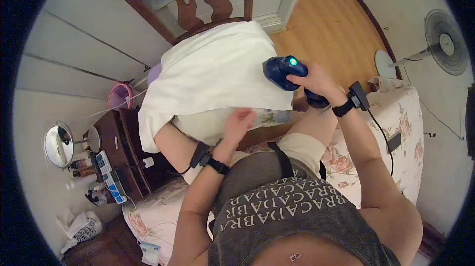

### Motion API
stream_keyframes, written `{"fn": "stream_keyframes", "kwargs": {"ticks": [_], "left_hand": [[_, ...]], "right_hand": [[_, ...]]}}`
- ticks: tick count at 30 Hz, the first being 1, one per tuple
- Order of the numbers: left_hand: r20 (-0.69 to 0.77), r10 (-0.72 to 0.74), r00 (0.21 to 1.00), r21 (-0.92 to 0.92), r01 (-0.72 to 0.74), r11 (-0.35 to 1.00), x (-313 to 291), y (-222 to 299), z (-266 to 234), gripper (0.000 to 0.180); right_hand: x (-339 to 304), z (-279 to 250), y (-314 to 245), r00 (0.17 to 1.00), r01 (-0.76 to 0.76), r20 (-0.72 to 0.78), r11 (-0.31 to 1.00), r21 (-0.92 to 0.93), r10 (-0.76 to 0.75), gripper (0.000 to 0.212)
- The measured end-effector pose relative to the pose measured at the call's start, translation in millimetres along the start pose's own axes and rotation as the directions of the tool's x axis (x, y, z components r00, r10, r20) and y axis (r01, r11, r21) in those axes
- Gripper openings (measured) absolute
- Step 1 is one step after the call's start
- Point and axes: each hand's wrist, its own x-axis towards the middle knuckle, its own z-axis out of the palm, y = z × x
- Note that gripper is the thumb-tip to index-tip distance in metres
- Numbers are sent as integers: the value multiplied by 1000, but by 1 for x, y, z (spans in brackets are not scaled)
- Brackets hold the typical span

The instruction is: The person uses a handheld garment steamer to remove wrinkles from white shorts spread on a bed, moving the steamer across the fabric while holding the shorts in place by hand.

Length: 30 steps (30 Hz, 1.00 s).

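Dark blue handheld appliance gripped at the right edge of the white cloth

The dark blue handheld appliance point(279, 72) is held by the right hand point(319, 80), whose fingers are closed around it; on its top a small green light point(293, 61) is lit. The white cloth point(217, 63) is spread to the left of this grip. Whether it is touched by the appliance cannot be told. The left hand point(240, 122), nearer to the body and left of the grip, is blurred and seems half open; it is seen at the cloth's near edge, but whether this edge is pinched cannot be told.

For good work, the appliance should probably be guided slowly and level, with the cloth kept smooth by the left hand, and its fingers kept outside the path.

Beyond the grip and to its left, movement is limited by the wooden chair back point(217, 6). Open room is offered to the right, above the wooden floor point(326, 23). Just below the grip, the right thigh point(316, 123) should be avoided, and the black cable point(380, 128) should be kept loose.
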Motion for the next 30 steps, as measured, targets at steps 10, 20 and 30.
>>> {"fn": "stream_keyframes", "kwargs": {"ticks": [10, 20, 30], "left_hand": [[99, -290, 952, -701, 274, 659, 17, -2, 47, 30], [4, -297, 955, -682, 220, 698, 56, 5, 94, 28], [121, -279, 953, -553, 298, 778, 10, -2, 28, 33]], "right_hand": [[-38, -37, 22, 994, -106, 6, 993, 45, 106, 48], [-13, -35, 35, 996, 29, -80, 1000, 4, -28, 50], [19, 20, -8, 943, 257, 274, 938, -233, -190, 48]]}}
